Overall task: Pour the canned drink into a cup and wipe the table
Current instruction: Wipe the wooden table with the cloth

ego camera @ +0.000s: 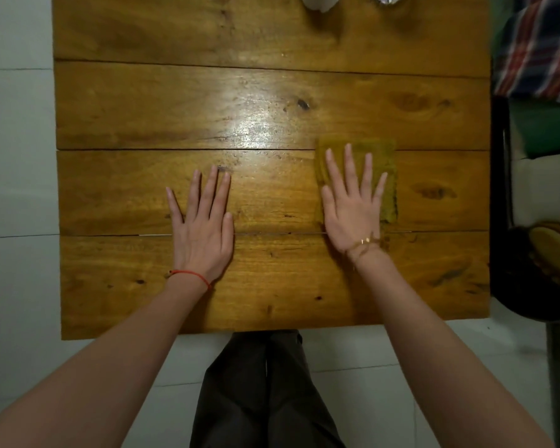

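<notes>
A wooden plank table (143, 108) fills the view. My left hand (202, 221) lies flat on the bare wood, fingers spread, holding nothing. My right hand (353, 205) rests flat with spread fingers on a folded mustard-yellow cloth (387, 169) at the table's right middle. At the far edge, cut off by the frame, stand a white cup (320, 1) and the silver bottom of a can (387, 0).
A plaid cloth (537, 50) and a green surface (547, 130) lie beyond the table's right edge. A dark round object (547, 270) sits on the floor at the right. White floor tiles (13, 156) surround the table. My dark trousers (265, 389) show below the near edge.
</notes>
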Available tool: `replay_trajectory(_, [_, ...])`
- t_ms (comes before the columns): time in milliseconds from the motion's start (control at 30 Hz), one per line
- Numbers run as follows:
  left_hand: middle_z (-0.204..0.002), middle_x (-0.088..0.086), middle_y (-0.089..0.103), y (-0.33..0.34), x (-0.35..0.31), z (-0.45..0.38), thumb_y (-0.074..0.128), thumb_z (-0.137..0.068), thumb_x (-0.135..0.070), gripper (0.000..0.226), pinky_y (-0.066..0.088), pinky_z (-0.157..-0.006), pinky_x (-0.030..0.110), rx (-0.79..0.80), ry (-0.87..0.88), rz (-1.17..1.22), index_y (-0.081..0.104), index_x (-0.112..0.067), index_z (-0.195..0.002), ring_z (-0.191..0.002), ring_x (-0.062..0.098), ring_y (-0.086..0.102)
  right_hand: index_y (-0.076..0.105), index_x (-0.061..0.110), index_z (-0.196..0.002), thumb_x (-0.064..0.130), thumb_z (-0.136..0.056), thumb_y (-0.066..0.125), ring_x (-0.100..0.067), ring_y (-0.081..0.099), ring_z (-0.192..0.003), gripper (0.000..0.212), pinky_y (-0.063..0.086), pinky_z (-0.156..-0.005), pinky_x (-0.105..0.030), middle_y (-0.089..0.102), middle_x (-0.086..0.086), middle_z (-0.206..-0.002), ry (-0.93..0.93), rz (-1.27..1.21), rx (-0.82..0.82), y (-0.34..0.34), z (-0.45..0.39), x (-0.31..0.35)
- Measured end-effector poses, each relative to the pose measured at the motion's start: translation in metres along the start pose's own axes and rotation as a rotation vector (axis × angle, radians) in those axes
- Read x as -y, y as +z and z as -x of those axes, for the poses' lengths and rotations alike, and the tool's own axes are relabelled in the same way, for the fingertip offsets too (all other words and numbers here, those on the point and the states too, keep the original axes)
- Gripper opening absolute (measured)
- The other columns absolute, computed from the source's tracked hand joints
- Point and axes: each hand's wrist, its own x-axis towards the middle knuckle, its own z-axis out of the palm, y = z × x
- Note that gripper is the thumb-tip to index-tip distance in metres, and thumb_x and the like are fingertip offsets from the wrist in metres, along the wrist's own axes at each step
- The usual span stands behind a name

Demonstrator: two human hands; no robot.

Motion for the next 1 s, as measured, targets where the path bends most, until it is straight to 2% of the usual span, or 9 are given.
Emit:
replay_trajectory(133, [-0.166, -0.001, -0.003, -0.001, 0.000, -0.002, 0.025, -0.101, -0.031, 0.062, 0.001, -0.118, 0.062, 0.001, -0.007, -0.011, 0.001, -0.022, -0.157, -0.152, 0.020, -0.007, -0.001, 0.034, -0.152, 0.046, -0.099, 0.014, -0.031, -0.009, -0.148, 0.056, -0.003, -0.116, -0.061, -0.006, 0.000, -0.162, 0.109, -0.036, -0.041, -0.003, -0.041, 0.042])
replay_trajectory(267, [-0.165, -0.002, -0.004, -0.003, 0.001, -0.002, 0.026, -0.101, -0.032, 0.062, 0.004, -0.118, 0.063, 0.021, -0.007, -0.008, 0.001, -0.022, -0.157, -0.152, 0.020, -0.007, -0.003, 0.034, -0.152, 0.047, -0.100, 0.016, -0.031, -0.010, -0.148, 0.056, 0.001, -0.116, -0.061, -0.008, 0.001, -0.162, -0.257, 0.059, 0.049, 0.006, 0.003, 0.070])
replay_trajectory(333, [-0.166, -0.002, -0.003, -0.005, 0.002, -0.003, 0.026, -0.101, -0.032, 0.062, 0.005, -0.118, 0.063, 0.035, -0.012, -0.011, 0.001, -0.022, -0.157, -0.152, 0.020, -0.006, -0.002, 0.035, -0.152, 0.045, -0.101, 0.020, -0.029, -0.010, -0.148, 0.056, 0.003, -0.116, -0.060, -0.007, 0.002, -0.162, -0.339, 0.070, 0.077, 0.006, 0.019, 0.056])
replay_trajectory(467, [-0.166, -0.002, -0.003, -0.006, 0.000, -0.004, 0.028, -0.101, -0.033, 0.063, 0.004, -0.118, 0.062, 0.054, -0.014, -0.010, 0.001, -0.022, -0.157, -0.152, 0.020, -0.006, -0.003, 0.037, -0.151, 0.046, -0.100, 0.017, -0.028, -0.009, -0.148, 0.056, -0.002, -0.117, -0.058, -0.006, 0.002, -0.162, -0.117, 0.060, 0.053, -0.002, -0.007, 0.018])
replay_trajectory(600, [-0.166, -0.002, -0.002, -0.005, 0.002, -0.004, 0.030, -0.100, -0.032, 0.064, 0.004, -0.118, 0.062, 0.059, -0.016, -0.007, 0.002, -0.022, -0.157, -0.152, 0.020, -0.006, -0.001, 0.034, -0.152, 0.045, -0.099, 0.014, -0.032, -0.008, -0.148, 0.056, -0.002, -0.115, -0.061, -0.005, -0.001, -0.162, 0.210, -0.047, -0.039, -0.011, -0.067, 0.044])
replay_trajectory(667, [-0.166, -0.002, -0.002, -0.005, 0.002, -0.004, 0.030, -0.100, -0.032, 0.064, 0.004, -0.118, 0.062, 0.059, -0.015, -0.009, 0.003, -0.022, -0.157, -0.153, 0.020, -0.005, 0.000, 0.032, -0.152, 0.045, -0.099, 0.014, -0.034, -0.007, -0.148, 0.057, -0.002, -0.115, -0.062, -0.005, -0.002, -0.162, 0.190, -0.037, -0.048, -0.007, -0.075, 0.073])
replay_trajectory(833, [-0.166, 0.000, -0.002, -0.006, 0.002, -0.004, 0.029, -0.100, -0.032, 0.063, 0.004, -0.118, 0.062, 0.063, -0.005, -0.037, 0.003, -0.021, -0.157, -0.153, 0.022, -0.004, 0.000, 0.033, -0.152, 0.045, -0.101, 0.019, -0.030, -0.008, -0.148, 0.056, 0.002, -0.116, -0.060, -0.005, 0.001, -0.162, -0.268, 0.054, 0.044, 0.003, -0.023, 0.083])
replay_trajectory(900, [-0.166, -0.001, -0.002, -0.006, 0.002, -0.005, 0.029, -0.100, -0.032, 0.064, 0.004, -0.118, 0.062, 0.067, -0.006, -0.042, 0.003, -0.021, -0.157, -0.153, 0.022, -0.004, -0.001, 0.035, -0.152, 0.045, -0.101, 0.019, -0.029, -0.007, -0.148, 0.056, 0.003, -0.117, -0.060, -0.005, 0.001, -0.162, -0.250, 0.058, 0.052, 0.001, -0.016, 0.056])
replay_trajectory(1000, [-0.166, 0.000, -0.001, -0.006, 0.002, -0.005, 0.030, -0.099, -0.032, 0.064, 0.004, -0.118, 0.062, 0.063, -0.010, -0.037, 0.005, -0.020, -0.157, -0.153, 0.022, -0.004, -0.002, 0.036, -0.151, 0.045, -0.100, 0.018, -0.028, -0.008, -0.148, 0.055, -0.002, -0.117, -0.059, -0.005, 0.002, -0.162, -0.009, 0.015, 0.026, -0.007, -0.038, 0.026])
